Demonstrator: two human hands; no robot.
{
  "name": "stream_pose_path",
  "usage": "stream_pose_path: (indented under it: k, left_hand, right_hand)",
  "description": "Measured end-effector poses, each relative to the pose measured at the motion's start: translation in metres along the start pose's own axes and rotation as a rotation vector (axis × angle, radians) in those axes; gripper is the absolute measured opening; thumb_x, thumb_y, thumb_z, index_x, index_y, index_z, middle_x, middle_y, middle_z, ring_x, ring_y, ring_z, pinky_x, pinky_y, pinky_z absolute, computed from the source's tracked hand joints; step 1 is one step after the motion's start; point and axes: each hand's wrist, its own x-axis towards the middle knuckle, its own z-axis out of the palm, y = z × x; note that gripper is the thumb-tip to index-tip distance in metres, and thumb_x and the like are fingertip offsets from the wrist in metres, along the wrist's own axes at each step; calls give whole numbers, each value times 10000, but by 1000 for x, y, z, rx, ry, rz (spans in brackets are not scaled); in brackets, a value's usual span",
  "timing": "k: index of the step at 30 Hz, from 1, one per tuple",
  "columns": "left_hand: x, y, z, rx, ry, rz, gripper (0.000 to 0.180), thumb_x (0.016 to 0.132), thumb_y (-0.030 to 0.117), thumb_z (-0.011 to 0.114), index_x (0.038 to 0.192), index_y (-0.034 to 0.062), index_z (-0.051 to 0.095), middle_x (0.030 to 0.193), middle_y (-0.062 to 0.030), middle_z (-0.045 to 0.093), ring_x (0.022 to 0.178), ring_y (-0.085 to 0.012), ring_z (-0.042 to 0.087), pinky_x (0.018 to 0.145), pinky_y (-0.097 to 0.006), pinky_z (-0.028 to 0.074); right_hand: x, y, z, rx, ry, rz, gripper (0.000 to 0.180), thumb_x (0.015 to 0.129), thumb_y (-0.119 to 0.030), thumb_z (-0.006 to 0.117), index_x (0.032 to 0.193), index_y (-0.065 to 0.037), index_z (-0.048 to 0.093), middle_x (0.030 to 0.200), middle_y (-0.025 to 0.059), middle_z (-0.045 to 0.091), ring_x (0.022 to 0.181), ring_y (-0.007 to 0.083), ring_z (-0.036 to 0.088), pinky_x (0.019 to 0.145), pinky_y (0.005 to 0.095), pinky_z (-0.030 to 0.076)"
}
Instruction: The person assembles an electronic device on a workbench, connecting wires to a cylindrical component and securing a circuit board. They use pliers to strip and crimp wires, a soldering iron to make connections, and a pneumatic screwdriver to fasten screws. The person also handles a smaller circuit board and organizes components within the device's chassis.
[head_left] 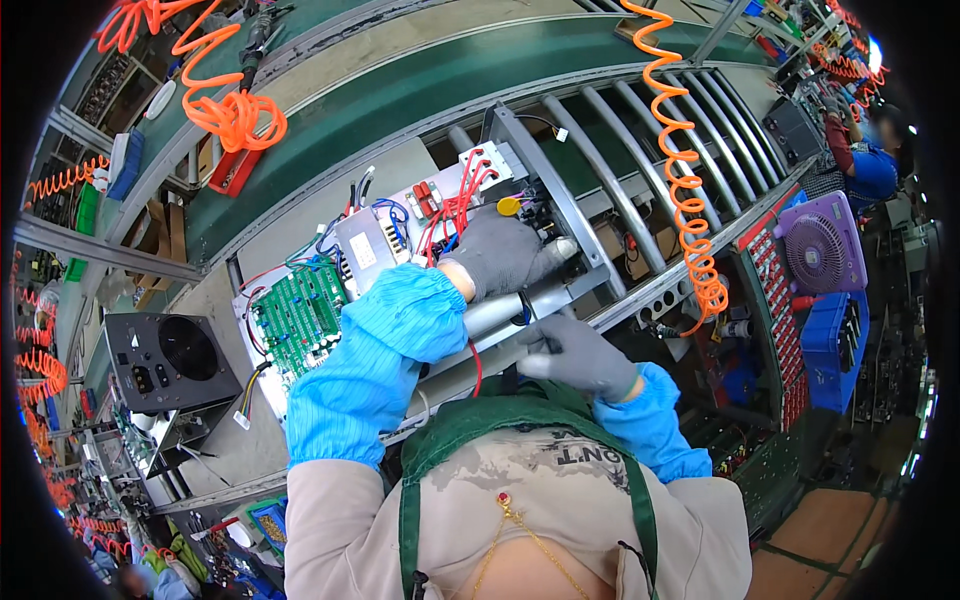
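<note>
A metal chassis (527,148) lies on the line in front of me, with a green circuit board (298,308) at its left end. Red wires (462,200) and a yellow round part (508,206) sit at its right end. My left hand (495,255), in a grey glove, reaches over that wired end; one digit stretches right toward the side panel, while the others are hidden beneath the hand. Close to the near edge, my right hand (580,355), also gloved, has its fingers bent leftward and apart, near a short black cable (526,306). Nothing shows in its fingers.
Metal rollers (625,215) run beyond the chassis at right. Coiled orange air hoses (690,190) hang at right and upper left. A black box with a fan (165,362) stands left. To the right are a purple fan (822,250), a blue bin (835,345) and another person (872,165).
</note>
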Motion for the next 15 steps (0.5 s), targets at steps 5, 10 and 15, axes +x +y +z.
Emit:
stream_pose_path:
  k: [5,10,15]
  left_hand:
    - [1,3,-2,-3,-35,-12,826,937,616,129,563,55,605,575,-168,578,582,-353,570,621,-455,426]
    - [1,0,5,19,27,0,841,936,621,127,552,44,602,583,-170,585,586,-351,573,627,-454,431]
    - [2,7,-8,37,-79,-28,805,941,599,149,625,40,636,637,-146,622,646,-339,597,688,-457,428]
  right_hand:
    - [-13,-6,-13,590,-91,5,344,851,-249,616,1086,2,619,943,96,633,876,155,627,784,297,483]
    - [-19,-10,-19,382,-112,-202,493,858,-424,597,1049,31,616,901,126,631,807,197,629,741,303,489]
    - [-8,4,-17,-51,-19,130,606,825,-552,580,1024,19,626,800,97,630,748,168,645,649,299,505]
